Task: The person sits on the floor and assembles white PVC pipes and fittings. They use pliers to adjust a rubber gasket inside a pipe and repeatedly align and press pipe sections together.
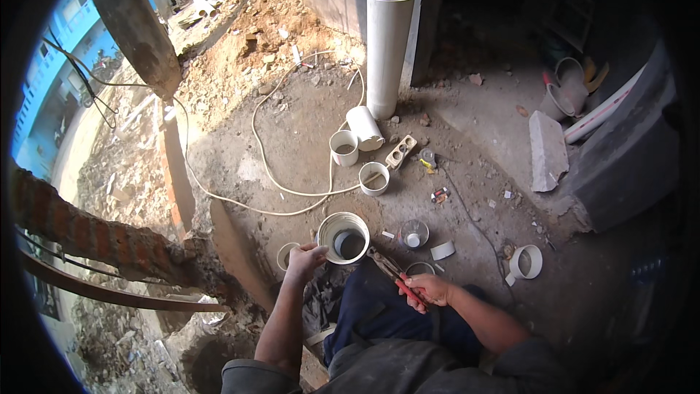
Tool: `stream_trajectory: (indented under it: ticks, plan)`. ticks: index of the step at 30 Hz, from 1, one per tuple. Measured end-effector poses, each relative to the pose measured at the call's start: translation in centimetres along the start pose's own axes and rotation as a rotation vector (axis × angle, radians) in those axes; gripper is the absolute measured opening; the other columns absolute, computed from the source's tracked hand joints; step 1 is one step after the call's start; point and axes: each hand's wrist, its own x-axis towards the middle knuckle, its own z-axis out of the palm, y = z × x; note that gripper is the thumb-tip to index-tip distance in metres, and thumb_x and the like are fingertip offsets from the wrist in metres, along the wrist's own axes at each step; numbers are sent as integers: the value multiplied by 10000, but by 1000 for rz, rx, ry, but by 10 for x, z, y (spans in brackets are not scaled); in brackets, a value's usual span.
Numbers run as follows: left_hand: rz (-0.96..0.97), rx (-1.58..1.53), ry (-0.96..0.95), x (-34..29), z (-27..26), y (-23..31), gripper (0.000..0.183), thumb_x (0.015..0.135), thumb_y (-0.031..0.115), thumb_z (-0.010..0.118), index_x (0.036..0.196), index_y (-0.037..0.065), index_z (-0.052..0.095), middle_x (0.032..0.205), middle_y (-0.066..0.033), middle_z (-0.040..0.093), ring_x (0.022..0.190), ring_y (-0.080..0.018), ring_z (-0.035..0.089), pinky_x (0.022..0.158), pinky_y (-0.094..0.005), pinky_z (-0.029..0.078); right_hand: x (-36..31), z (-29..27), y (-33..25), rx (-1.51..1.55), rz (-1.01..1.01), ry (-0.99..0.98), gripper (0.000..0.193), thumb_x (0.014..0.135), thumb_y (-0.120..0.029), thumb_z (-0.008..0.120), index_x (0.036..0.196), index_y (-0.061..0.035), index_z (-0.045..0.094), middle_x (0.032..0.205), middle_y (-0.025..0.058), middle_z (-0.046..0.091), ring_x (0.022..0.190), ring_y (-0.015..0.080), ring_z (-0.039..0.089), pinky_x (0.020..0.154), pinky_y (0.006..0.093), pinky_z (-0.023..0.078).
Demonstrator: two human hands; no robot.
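Observation:
My left hand (305,259) grips the rim of a short, wide white pipe piece (343,236) that stands on end on the dirt floor in front of my knees. My right hand (429,290) is closed around the red handles of a pair of pliers (390,270), whose dark jaws point toward the pipe piece. A smaller white ring (286,254) lies just left of my left hand. A small clear round container (414,234) sits to the right of the pipe piece.
A tall white pipe (388,47) stands upright at the back, with shorter pipe pieces (344,147) and a power strip (401,152) on a white cable (257,146) near it. A white ring (526,261) lies right. A brick wall (80,230) and rubble lie left.

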Motion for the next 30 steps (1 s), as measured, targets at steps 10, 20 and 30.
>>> stream_trajectory:
  ticks: [10, 20, 30]
  plan:
    - [17, 48, -27, 4, -1, -2, 280, 819, 114, 718, 1004, -86, 658, 875, -99, 668, 755, -154, 647, 696, -247, 552, -18, 17, 12, -1408, -981, 952, 406, 794, -191, 694, 1168, -67, 593, 1065, 126, 611, 968, 346, 624, 789, 469, 509]
    - [-10, -67, -15, -3, 2, 1, 276, 780, 71, 767, 999, -74, 681, 836, -57, 656, 679, -112, 614, 634, -215, 543, -3, -4, 12, -1050, -773, 547, 251, 932, -230, 554, 1059, -22, 617, 750, 107, 617, 627, 251, 613, 596, 381, 509]
    - [-1, -41, 12, -3, 1, 2, 299, 781, 67, 770, 1009, -98, 670, 830, -71, 654, 702, -132, 632, 650, -230, 554, -10, -4, -2, -25, -17, 153, 319, 970, -300, 542, 1082, -6, 598, 714, 70, 602, 475, 112, 525, 387, 267, 427]
